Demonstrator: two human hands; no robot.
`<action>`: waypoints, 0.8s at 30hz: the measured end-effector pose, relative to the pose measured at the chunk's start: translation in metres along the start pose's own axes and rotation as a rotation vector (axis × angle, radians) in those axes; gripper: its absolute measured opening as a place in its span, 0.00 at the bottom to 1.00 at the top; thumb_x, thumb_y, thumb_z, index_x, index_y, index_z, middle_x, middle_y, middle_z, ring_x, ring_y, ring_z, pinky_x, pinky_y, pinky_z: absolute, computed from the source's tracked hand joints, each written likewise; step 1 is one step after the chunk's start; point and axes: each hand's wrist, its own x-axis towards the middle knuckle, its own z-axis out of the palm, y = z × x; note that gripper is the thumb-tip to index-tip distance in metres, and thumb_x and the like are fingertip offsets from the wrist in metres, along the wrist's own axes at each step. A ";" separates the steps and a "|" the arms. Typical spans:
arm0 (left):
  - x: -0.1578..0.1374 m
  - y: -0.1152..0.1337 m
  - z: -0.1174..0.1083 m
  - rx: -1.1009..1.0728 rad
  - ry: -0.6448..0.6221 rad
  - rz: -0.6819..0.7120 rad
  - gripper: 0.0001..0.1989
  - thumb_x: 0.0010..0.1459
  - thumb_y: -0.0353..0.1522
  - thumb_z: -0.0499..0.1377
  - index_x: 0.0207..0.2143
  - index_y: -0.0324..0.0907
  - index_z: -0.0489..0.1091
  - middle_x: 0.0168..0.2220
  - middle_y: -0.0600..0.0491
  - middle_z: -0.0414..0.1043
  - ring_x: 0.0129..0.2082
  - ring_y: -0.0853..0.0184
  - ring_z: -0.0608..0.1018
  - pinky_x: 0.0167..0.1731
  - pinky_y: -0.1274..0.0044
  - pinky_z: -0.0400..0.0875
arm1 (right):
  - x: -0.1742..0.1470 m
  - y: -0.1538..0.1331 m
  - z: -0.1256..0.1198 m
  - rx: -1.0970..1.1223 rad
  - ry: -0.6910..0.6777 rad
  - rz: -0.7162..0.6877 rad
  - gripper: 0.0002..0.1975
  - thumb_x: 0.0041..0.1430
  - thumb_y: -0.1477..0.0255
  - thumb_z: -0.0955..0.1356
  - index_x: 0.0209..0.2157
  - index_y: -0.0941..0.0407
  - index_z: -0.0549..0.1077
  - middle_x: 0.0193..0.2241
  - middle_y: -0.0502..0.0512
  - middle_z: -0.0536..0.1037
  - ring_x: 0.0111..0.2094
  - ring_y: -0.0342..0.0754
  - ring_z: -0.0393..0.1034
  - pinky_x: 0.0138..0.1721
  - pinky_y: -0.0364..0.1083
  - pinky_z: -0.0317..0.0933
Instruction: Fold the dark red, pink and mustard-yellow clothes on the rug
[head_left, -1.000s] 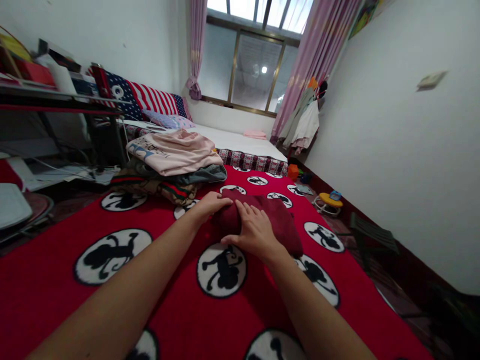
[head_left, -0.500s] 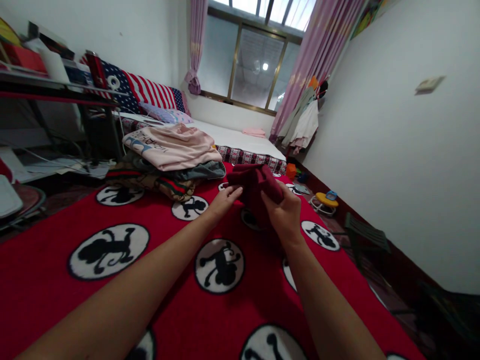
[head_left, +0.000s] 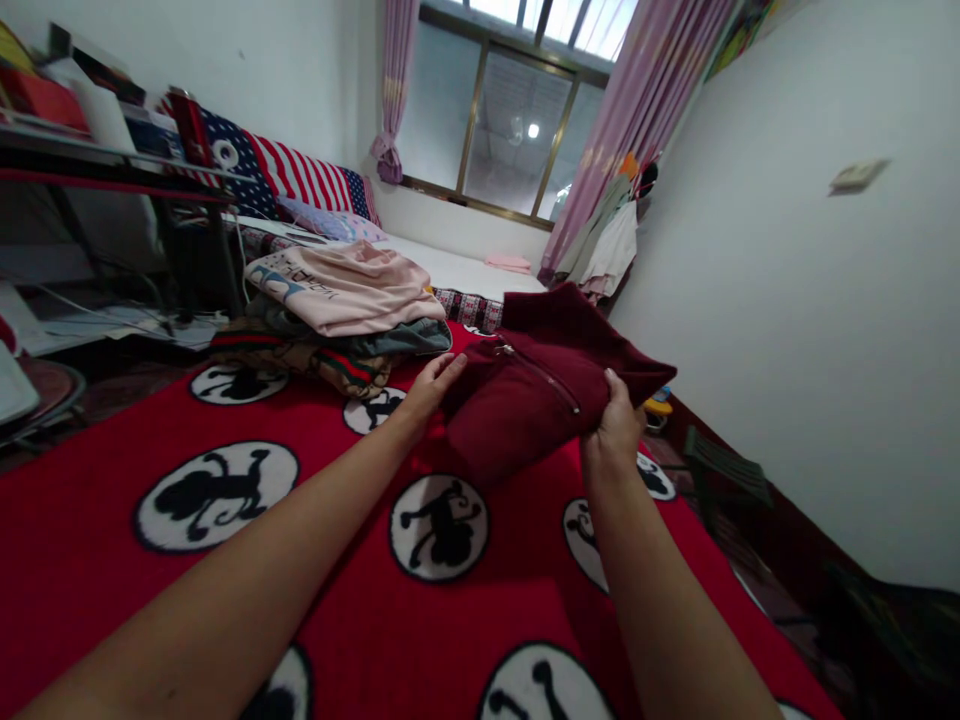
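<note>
A maroon garment (head_left: 532, 400) with a slanting zipper is held up over the red blanket (head_left: 330, 620), folded and partly spread out; its exact kind does not show. My left hand (head_left: 433, 388) pinches its left edge, fingers closed on the cloth. At the right side, my right hand (head_left: 616, 420) grips it with the thumb on top and the other fingers mostly hidden. Left of the garment lies a pile of clothes, with a pink sweatshirt (head_left: 360, 290) on top and a brown patterned piece with striped bands (head_left: 322, 365) at the bottom.
Behind the blanket stands a bed with a white sheet (head_left: 442, 268) below a window. A cluttered desk (head_left: 112, 180) is at the left, with a chair (head_left: 45, 395) below it. On the right are a dark green folding stool (head_left: 727, 465) and the wall.
The maroon garment, bunched up before, is now opened wider, with its zipper showing. My right hand has moved right and slightly down; my left hand has shifted a little left.
</note>
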 end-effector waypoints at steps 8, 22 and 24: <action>0.000 -0.032 0.010 0.320 -0.005 -0.054 0.32 0.51 0.36 0.66 0.57 0.38 0.63 0.57 0.38 0.66 0.48 0.56 0.76 0.47 0.68 0.72 | 0.071 0.050 -0.073 -0.620 0.295 -0.091 0.29 0.47 0.76 0.63 0.53 0.62 0.62 0.54 0.67 0.68 0.54 0.55 0.66 0.55 0.54 0.63; -0.023 -0.026 0.026 0.850 -0.164 0.059 0.13 0.54 0.29 0.58 0.42 0.41 0.75 0.39 0.48 0.78 0.41 0.59 0.78 0.43 0.72 0.71 | 0.056 0.026 -0.070 -1.193 -0.086 -0.364 0.21 0.50 0.70 0.68 0.49 0.54 0.74 0.60 0.64 0.63 0.60 0.61 0.56 0.58 0.58 0.53; -0.017 -0.030 0.020 0.875 -0.174 0.071 0.12 0.54 0.29 0.57 0.40 0.43 0.77 0.40 0.50 0.79 0.42 0.60 0.78 0.43 0.73 0.71 | 0.043 0.008 -0.054 -1.155 -0.584 -0.378 0.24 0.49 0.70 0.70 0.51 0.54 0.73 0.57 0.61 0.68 0.58 0.57 0.61 0.58 0.54 0.54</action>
